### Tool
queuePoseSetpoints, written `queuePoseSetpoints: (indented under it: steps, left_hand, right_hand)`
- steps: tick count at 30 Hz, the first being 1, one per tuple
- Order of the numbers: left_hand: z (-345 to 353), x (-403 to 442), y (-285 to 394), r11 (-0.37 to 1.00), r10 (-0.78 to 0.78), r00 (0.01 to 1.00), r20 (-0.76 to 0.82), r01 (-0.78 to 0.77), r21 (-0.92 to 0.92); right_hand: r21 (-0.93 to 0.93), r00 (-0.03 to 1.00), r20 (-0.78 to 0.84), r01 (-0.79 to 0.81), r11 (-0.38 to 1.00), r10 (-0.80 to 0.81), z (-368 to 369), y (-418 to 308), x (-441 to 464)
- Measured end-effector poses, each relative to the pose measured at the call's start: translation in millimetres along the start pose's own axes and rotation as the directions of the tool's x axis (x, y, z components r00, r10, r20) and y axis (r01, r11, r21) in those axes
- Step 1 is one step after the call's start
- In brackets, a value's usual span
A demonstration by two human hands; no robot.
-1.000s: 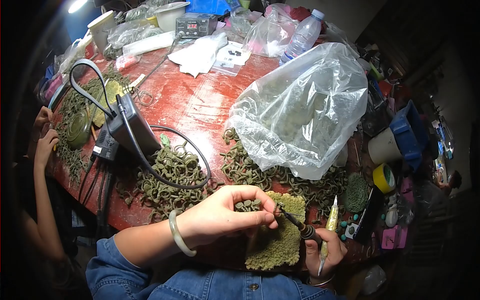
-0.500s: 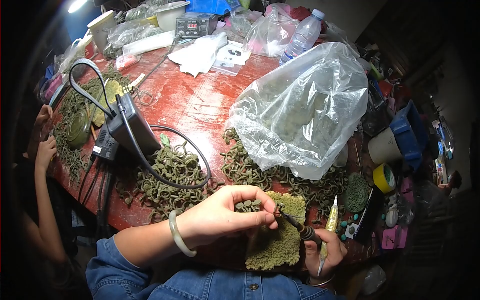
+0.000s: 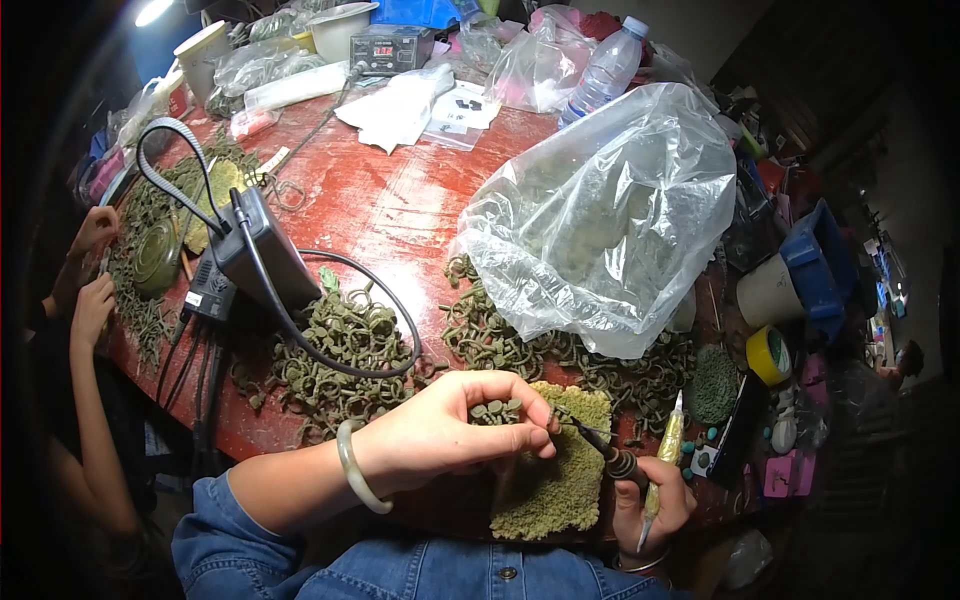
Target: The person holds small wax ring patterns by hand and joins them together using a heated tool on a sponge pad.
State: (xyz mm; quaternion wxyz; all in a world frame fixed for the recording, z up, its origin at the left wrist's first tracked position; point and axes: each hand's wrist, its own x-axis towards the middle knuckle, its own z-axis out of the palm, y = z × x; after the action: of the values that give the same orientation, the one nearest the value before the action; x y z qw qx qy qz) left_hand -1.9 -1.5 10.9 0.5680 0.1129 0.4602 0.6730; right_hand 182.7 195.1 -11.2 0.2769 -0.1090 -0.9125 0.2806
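Observation:
My left hand (image 3: 450, 430) is closed, with several small dark-green ring-shaped pieces (image 3: 496, 411) held in the fingers and one near the thumb and fingertip. My right hand (image 3: 660, 510) is wrapped round a soldering-iron-like pen (image 3: 624, 466) with a thin dark tip, which points at the left fingertips with a small gap. A slim pointed tool with a yellow wrapped handle (image 3: 670, 447) is also held in the right hand, its point upward. Under both hands lies a rough yellow-green sponge-like pad (image 3: 550, 490).
Piles of green ring pieces (image 3: 345, 345) lie left and beyond. A big clear plastic bag (image 3: 610, 220) covers the right. A black box with cables (image 3: 265, 250) stands left. Also here are a bottle (image 3: 605, 75), a yellow tape roll (image 3: 768, 356) and another person's hands (image 3: 95, 300).
My right hand has shifted slightly right, drawing the pen's tip back from the left fingertips. My left hand stays in place. The other person's upper hand has moved a little.

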Motion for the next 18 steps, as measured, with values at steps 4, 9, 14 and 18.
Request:
queuePoseSetpoints:
  steps: [4, 9, 14, 18]
  left_hand:
    - [-0.2, 0.4, -0.3, 1.0, 0.01, 1.0, 0.007, -0.01, 0.004]
    - [0.3, 0.0, 0.7, 1.0, 0.009, 1.0, 0.014, -0.009, -0.007]
    - [-2.8, 3.1, -5.9, 0.996, 0.084, 0.996, 0.021, -0.083, -0.029]
    - [-4.6, 3.0, -4.6, 0.992, 0.128, 0.991, 0.038, -0.128, 0.015]
  right_hand:
    - [-0.009, 1.0, -0.03, -0.002, 1.0, 0.002, -0.9, 2.2, -2.3]
    - [-0.022, 0.998, -0.06, 0.014, 1.0, -0.015, -0.4, 4.7, -4.1]
    - [-0.029, 0.996, -0.085, 0.022, 0.999, -0.024, -0.1, 3.7, -3.0]
    - [-0.038, 0.996, -0.087, 0.023, 0.999, -0.026, -0.5, 2.2, -2.3]
